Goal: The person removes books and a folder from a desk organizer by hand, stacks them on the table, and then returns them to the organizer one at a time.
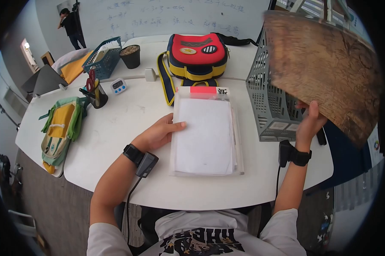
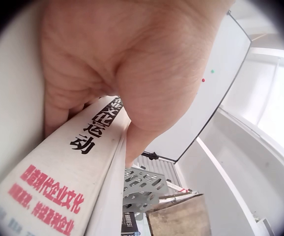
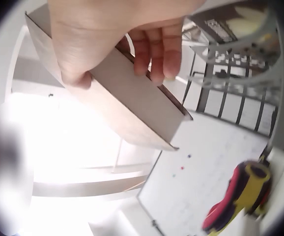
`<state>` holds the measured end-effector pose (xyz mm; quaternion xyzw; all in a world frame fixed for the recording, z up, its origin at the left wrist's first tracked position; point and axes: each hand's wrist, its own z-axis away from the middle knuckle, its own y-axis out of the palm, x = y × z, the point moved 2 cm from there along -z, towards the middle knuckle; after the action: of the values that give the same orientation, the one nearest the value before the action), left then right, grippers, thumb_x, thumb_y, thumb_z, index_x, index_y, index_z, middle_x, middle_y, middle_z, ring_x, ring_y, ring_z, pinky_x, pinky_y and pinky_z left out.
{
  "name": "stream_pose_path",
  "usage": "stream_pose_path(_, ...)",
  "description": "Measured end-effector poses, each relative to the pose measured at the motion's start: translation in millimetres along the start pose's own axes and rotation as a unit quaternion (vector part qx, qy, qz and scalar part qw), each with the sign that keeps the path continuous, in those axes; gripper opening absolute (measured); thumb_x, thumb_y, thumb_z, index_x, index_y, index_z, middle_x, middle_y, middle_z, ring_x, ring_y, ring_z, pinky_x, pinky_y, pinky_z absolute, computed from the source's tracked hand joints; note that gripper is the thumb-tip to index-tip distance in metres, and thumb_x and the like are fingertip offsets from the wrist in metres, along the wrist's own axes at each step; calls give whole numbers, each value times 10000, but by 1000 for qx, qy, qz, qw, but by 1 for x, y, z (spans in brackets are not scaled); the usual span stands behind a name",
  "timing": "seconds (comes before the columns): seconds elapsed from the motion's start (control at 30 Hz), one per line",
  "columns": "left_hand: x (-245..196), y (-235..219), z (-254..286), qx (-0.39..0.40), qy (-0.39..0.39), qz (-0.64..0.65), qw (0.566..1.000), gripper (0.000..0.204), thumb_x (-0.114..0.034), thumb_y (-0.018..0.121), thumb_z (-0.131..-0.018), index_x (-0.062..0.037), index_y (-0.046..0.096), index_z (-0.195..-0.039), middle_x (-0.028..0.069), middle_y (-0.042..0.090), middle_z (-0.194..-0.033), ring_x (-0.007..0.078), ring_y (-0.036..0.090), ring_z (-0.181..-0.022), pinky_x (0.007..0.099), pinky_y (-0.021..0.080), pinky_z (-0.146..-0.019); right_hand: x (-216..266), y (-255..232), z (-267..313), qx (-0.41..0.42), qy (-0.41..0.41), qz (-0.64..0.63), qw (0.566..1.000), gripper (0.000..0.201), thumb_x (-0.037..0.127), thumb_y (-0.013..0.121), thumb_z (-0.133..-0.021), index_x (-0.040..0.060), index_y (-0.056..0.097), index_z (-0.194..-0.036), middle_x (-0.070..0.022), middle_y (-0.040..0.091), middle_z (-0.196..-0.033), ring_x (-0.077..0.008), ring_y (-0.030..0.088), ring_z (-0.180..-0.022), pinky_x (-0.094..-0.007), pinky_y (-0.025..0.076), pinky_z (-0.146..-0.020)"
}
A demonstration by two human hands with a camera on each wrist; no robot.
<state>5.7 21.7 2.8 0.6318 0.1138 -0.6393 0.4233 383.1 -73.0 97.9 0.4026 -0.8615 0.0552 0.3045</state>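
Left hand (image 1: pixel 158 134) presses flat on the paper stack (image 1: pixel 205 132); right hand (image 1: pixel 308 123) grips a brown board (image 1: pixel 324 72), fingers curled in the wrist view.

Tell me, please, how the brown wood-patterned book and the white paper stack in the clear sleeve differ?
The brown wood-patterned book is raised and tilted in the right hand; the white paper stack lies flat on the white table under the left hand. The book is dark and mottled, the stack plain white. Both are flat and rectangular.

The white worktop (image 1: pixel 115 128) bears a paper stack (image 1: pixel 205 132) at centre, a red bag (image 1: pixel 196 53) at twelve o'clock, a grey crate (image 1: pixel 269 102) at three, and a green pouch (image 1: pixel 60 128) at nine.
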Motion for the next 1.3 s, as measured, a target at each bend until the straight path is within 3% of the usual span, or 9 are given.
stream_pose_path(0.17,1,0,2,-5,7,3,1000,663,-207,630,-927,56,278,-1424,170,469,-1373,230,490,-1256,372,389,-1076,6,42,28,167,184,-221,943,555,385,629,-858,-15,488,-1217,-142,601,-1088,-184,650,-808,-291,529,-610)
stream_pose_path(0.23,3,-2,3,-1,22,4,1000,634,-212,600,-945,53,285,-1426,167,466,-1380,228,494,-1255,364,401,-1069,1,56,41,290,353,-229,860,525,423,641,-836,-11,552,-1117,-95,626,-982,-142,629,-749,-269,489,-520)
stream_pose_path(0.37,3,-2,3,-18,14,2,1000,553,-225,501,-1000,56,279,-1421,152,467,-1388,203,509,-1251,348,410,-1070,-7,68,55,467,459,-64,753,511,505,612,-835,5,620,-944,-64,645,-775,-147,619,-616,-254,445,-467)
stream_pose_path(0.57,6,-5,-2,-8,11,47,999,558,-380,336,-1042,18,298,-1432,127,445,-1423,204,495,-1269,343,415,-1067,-21,68,63,515,479,-20,711,519,551,583,-839,36,630,-804,-58,624,-681,-129,577,-543,-228,374,-442)
stream_pose_path(0.8,8,-5,-4,-12,-11,49,999,777,-639,231,-971,-75,229,-1506,119,327,-1520,236,328,-1395,372,295,-1141,-14,75,65,535,474,-9,699,541,581,582,-841,42,622,-817,-50,613,-671,-122,578,-546,-230,383,-447)
stream_pose_path(0.93,0,-1,10,-12,-33,27,999,719,-595,212,-990,-135,109,-1533,108,243,-1556,231,289,-1415,391,271,-1156,-7,82,65,565,396,46,722,515,539,610,-876,28,609,-815,-38,604,-674,-97,576,-586,-224,412,-483)
stream_pose_path(1.1,-3,3,9,35,10,-24,999,859,-596,499,-921,-107,129,-1524,93,258,-1541,234,264,-1416,432,241,-1157,-8,78,62,555,373,30,743,389,407,650,-911,31,601,-825,-15,599,-683,-77,570,-621,-214,426,-515)
stream_pose_path(1.17,-2,3,7,26,0,-18,1000,907,-574,566,-883,-105,127,-1523,93,257,-1538,235,261,-1414,438,235,-1157,-7,75,57,473,295,25,830,281,304,651,-922,41,601,-838,-7,600,-684,-71,559,-608,-205,420,-515)
stream_pose_path(1.3,0,0,5,33,5,-5,999,977,-529,651,-838,-108,100,-1526,101,238,-1540,245,242,-1419,444,220,-1161,4,49,30,350,295,-100,884,177,203,631,-926,41,598,-860,-4,602,-691,-40,513,-579,-185,397,-508)
